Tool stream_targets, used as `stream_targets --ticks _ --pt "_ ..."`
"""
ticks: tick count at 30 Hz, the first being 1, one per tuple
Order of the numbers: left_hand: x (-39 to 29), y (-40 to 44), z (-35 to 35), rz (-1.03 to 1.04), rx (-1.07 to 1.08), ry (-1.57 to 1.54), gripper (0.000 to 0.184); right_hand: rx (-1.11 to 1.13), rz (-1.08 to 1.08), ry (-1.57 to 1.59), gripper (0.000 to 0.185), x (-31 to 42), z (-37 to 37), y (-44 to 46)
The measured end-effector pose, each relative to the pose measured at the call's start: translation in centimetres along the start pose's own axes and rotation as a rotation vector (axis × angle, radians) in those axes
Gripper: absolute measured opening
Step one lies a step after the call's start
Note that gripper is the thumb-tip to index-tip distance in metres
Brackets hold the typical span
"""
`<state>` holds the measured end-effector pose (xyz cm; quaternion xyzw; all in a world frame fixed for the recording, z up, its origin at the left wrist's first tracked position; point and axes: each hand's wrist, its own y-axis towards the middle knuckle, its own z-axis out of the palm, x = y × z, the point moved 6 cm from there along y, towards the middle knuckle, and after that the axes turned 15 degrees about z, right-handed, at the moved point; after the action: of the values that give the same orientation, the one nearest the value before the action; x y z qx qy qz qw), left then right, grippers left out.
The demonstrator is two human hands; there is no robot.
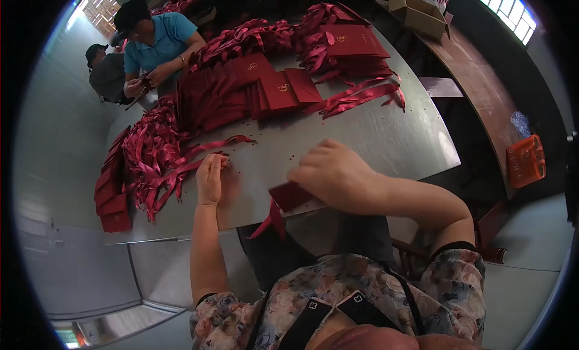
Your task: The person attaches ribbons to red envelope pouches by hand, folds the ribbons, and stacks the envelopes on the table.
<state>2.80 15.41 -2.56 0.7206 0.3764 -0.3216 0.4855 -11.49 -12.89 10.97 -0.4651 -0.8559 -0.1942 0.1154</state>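
Note:
My right hand is closed on a dark red paper bag at the table's near edge. A red ribbon hangs from the bag over the edge. To the left, my left hand is raised above the table with its fingers curled together. Something small and red shows at its fingertips, but I cannot make out what it is. Loose ribbon ends lie just beyond that hand. Farther back stands a row of red bags with gold lettering.
A heap of red ribbons and more bags cover the left of the metal table. Another stack of bags is at the far right. Across the table a person in a blue shirt works. A cardboard box sits on a side bench.

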Motion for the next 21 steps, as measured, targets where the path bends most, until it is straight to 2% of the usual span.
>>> stream_targets --ticks 2,4,6,9,13,15,16,18,19,21 --pt "0.2 -0.1 -0.2 -0.002 0.001 0.009 0.03 0.094 0.155 0.002 0.022 -3.0 1.3 2.9" --pt "0.4 -0.1 -0.2 0.043 0.036 0.046 0.031 0.079 0.172 0.124 0.024 -7.0 2.9 5.1" --pt "0.3 0.0 -0.1 0.031 0.023 0.052 0.031 -0.158 0.206 0.179 0.026 -10.9 3.0 6.5" --pt "-0.1 0.2 0.0 0.036 0.022 0.078 0.031 -0.316 0.41 0.065 0.025 -15.8 2.5 7.5" --pt "-0.9 0.3 0.1 0.046 0.041 0.131 0.031 -0.218 0.451 -0.001 0.019 -17.7 3.7 8.1" --pt "-0.8 0.3 0.1 0.051 0.034 0.117 0.031 -0.195 0.257 -0.287 0.013 -16.9 5.6 8.1" --pt "-0.8 0.3 0.2 0.058 0.031 0.103 0.031 -0.195 0.261 -0.292 0.013 -16.8 6.1 8.1" --pt "-1.0 0.3 0.3 0.059 0.034 0.106 0.031 -0.161 0.328 -0.507 0.01 -16.3 7.5 8.5" --pt "-1.0 0.3 0.2 0.059 0.033 0.117 0.031 -0.168 0.333 -0.512 0.01 -16.4 8.1 8.7" --pt "-0.4 0.1 -0.2 0.059 0.056 0.126 0.03 -0.142 0.49 -0.469 0.009 -17.6 8.9 8.7"
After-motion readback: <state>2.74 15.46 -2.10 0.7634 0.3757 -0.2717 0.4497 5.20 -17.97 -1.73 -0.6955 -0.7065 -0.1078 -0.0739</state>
